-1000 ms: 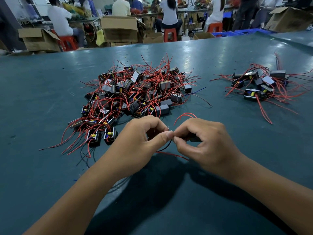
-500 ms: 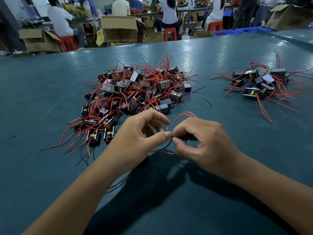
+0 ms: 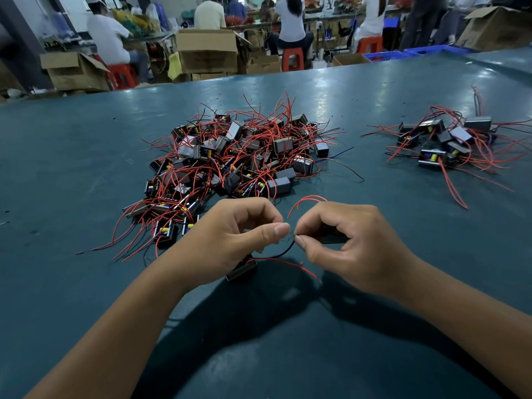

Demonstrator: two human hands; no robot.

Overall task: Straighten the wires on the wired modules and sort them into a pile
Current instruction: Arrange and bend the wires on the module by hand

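While both hands are working one module near the table's front edge | left hand (image 3: 230, 240) and right hand (image 3: 345, 243) are pinching its black wire (image 3: 283, 251) | small sorted pile (image 3: 443, 145) is sitting far right | large tangled heap (image 3: 236, 159) is awaiting, most work remaining.

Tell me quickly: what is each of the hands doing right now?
Left hand: closed, pinching the thin black wire.
Right hand: closed, pinching the same wire's tip and holding a small black module.

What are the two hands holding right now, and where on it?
Both hands, left hand and right hand, pinch the black wire of one module near the wire's tip.
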